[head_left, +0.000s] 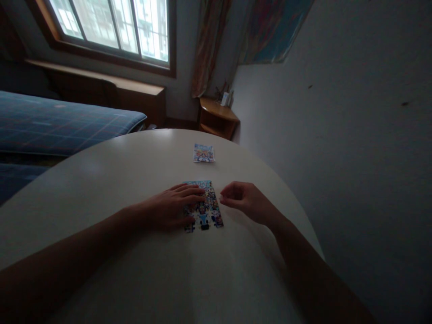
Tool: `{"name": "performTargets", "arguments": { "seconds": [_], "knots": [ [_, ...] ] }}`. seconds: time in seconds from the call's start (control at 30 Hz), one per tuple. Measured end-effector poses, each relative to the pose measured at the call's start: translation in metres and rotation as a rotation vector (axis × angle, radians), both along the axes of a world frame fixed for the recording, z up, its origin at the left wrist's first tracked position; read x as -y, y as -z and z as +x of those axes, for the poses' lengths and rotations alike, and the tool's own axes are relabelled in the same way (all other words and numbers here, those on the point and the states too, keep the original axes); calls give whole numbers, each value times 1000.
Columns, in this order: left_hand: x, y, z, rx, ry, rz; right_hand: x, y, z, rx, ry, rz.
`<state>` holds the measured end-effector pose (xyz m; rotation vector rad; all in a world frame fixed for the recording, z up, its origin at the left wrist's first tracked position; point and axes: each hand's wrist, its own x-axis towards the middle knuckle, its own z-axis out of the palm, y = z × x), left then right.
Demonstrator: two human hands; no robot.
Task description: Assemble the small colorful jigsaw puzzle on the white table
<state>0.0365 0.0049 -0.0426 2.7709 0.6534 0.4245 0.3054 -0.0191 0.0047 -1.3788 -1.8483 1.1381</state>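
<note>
A small colourful jigsaw puzzle lies flat on the round white table. My left hand rests on the puzzle's left part with fingers stretched flat across it. My right hand hovers just right of the puzzle's upper right corner. Its fingers are curled into a pinch, and whatever sits in them is too small to make out. A small printed card or packet lies farther back on the table.
A bed with a blue checked cover stands to the left. A wooden corner shelf holding small items sits behind the table, under a curtain. A window is at the upper left, and a grey wall runs close along the right.
</note>
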Motion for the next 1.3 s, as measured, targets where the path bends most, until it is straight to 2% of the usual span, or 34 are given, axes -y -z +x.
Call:
{"name": "performTargets", "arguments": {
  "seconds": [0.13, 0.3, 0.47, 0.67, 0.83, 1.3],
  "knots": [
    [-1, 0, 1, 11, 2, -3, 4, 0, -4, -29, -70, -77],
    [-1, -2, 1, 3, 1, -2, 8, -1, -6, 42, -105, -79],
    [-1, -3, 3, -6, 2, 4, 11, -2, -11, 17, -149, -103],
    [-4, -2, 5, 2, 3, -1, 18, 2, -23, 180, -196, -22],
    [-5, -4, 6, -9, 16, -5, 21, 6, -27, 169, -217, 13],
    [-5, -1, 3, -1, 17, 25, 17, -7, -8, 325, -288, -29]
  ]
}}
